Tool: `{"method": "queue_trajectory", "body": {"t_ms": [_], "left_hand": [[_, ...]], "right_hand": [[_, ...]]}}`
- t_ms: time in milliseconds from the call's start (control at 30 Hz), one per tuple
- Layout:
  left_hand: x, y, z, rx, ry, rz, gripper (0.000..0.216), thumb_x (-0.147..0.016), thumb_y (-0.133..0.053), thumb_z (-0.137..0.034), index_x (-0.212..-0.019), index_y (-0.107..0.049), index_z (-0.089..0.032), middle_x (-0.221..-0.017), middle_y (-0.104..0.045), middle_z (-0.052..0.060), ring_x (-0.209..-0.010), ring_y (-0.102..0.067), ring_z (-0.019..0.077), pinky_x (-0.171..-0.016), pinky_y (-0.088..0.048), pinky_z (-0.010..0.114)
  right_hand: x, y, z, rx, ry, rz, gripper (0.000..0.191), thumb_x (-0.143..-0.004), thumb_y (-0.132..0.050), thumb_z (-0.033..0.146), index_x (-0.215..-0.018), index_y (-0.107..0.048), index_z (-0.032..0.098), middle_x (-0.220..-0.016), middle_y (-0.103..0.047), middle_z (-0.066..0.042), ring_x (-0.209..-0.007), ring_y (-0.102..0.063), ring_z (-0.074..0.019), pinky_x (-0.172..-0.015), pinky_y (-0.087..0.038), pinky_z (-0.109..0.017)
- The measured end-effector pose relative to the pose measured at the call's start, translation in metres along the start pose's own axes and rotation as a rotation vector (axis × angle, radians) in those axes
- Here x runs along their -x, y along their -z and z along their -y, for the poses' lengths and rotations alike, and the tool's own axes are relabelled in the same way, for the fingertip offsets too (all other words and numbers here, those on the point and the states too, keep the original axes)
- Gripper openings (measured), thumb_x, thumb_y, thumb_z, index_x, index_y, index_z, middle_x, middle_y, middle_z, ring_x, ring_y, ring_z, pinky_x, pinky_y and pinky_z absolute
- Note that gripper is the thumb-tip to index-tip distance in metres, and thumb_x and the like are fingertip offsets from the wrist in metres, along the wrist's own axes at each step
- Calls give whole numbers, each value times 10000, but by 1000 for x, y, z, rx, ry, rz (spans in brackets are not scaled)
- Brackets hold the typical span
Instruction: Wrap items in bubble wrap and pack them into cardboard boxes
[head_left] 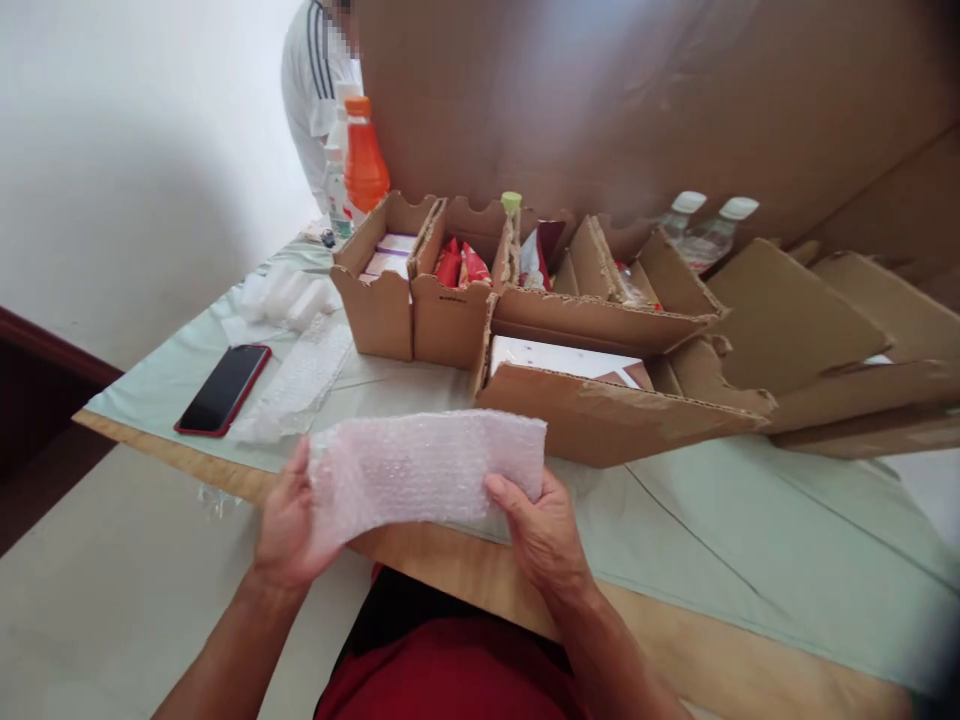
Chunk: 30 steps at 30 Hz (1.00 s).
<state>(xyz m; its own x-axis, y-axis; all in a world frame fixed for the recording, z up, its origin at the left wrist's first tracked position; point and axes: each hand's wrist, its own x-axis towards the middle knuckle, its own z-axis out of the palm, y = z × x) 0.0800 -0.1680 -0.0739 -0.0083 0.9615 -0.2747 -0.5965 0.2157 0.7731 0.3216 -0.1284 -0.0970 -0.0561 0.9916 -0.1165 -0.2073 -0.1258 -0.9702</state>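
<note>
Near the green-clothed wooden counter (675,530), our right grip (551,535) pinches translucent, oblong bubble wrap (427,465), likely steadying it; our left grip (287,530) supports it, how closed we cannot tell.

A white wall (135,130), pale floor (150,610) and perhaps dark furniture (37,430) show beside the cloth-covered table (675,530).
</note>
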Motion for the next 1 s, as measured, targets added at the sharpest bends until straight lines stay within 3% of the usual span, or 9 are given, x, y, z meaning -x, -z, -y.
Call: {"method": "queue_trajectory", "body": {"t_ms": [100, 200, 300, 400, 500, 600, 700, 833, 1000], "left_hand": [[4, -1, 16, -65, 127, -90, 683, -759, -687, -791, -1169, -756, -249, -1123, -790, 122, -1234, -686, 371, -1014, -592, 489], [4, -3, 37, -379, 189, -177, 738, -626, -910, -577, -1261, -700, -266, -1132, -787, 82, -1138, -723, 329, -951, -605, 389], [-6, -18, 57, -686, 165, -65, 612, -708, -854, -577, -1205, -714, -248, -1053, -794, 65, -1037, -743, 299, -898, -604, 361], [-20, -38, 68, -1025, -43, 84, 504, -825, -725, -552, -1226, -713, -247, -972, -785, 55, -893, -739, 270, -800, -599, 367], [-27, -48, 68, -1338, -363, 27, 613, -867, -664, -512, -1393, -613, -201, -1008, -758, 75, -766, -697, 239, -641, -563, 349], [-23, -53, 63, -1481, -729, 18, 498, -954, -631, -376, -1410, -582, -179, -1113, -722, 107, -912, -695, 245, -755, -583, 366], [-20, -67, 66, -1509, -997, 247, 330, -969, -608, -159, -1297, -638, -182, -1147, -696, 114, -1065, -668, 252, -968, -553, 408], [-34, -81, 87, -1685, -1006, 532, 284, -976, -538, -105, -1238, -645, -135, -1175, -686, 151, -1082, -636, 297, -928, -544, 440], [-54, -65, 100, -1856, -969, 579, 286, -1009, -541, -254, -1256, -649, -157, -1223, -692, 143, -1064, -618, 328, -839, -516, 455]], "right_hand": [[18, 23, 3, 129, 24, -64, 384, -800, -820, 517, -1012, -772, 200, -909, -767, -40, -774, -663, -184, -742, -562, -305], [42, 45, 8, 257, 16, -103, 317, -868, -743, 458, -1024, -755, 182, -872, -747, -33, -743, -651, -175, -689, -551, -281], [62, 71, 10, 407, 62, -213, 306, -916, -687, 427, -1103, -725, 188, -899, -750, -37, -762, -670, -175, -695, -559, -273], [76, 106, 9, 579, 103, -335, 340, -930, -667, 396, -1199, -682, 189, -914, -767, -46, -768, -706, -184, -707, -578, -288], [88, 143, 9, 801, 232, -521, 384, -908, -675, 342, -1253, -653, 175, -941, -775, -69, -784, -722, -206, -729, -596, -337], [93, 156, 12, 1015, 414, -599, 298, -944, -648, 261, -1235, -658, 198, -1101, -766, -110, -970, -727, -242, -847, -599, -404], [80, 129, 14, 1117, 586, -375, 267, -981, -597, 170, -1238, -653, 214, -1242, -738, -122, -1163, -679, -253, -997, -561, -446], [47, 80, 3, 1279, 605, 128, 288, -978, -623, 202, -1263, -653, 175, -1467, -636, -134, -1385, -551, -293, -1065, -523, -457], [56, 108, -16, 1410, 535, 224, 495, -1026, -612, 371, -1466, -550, 153, -1571, -549, -154, -1489, -455, -318, -1175, -429, -508]]}}
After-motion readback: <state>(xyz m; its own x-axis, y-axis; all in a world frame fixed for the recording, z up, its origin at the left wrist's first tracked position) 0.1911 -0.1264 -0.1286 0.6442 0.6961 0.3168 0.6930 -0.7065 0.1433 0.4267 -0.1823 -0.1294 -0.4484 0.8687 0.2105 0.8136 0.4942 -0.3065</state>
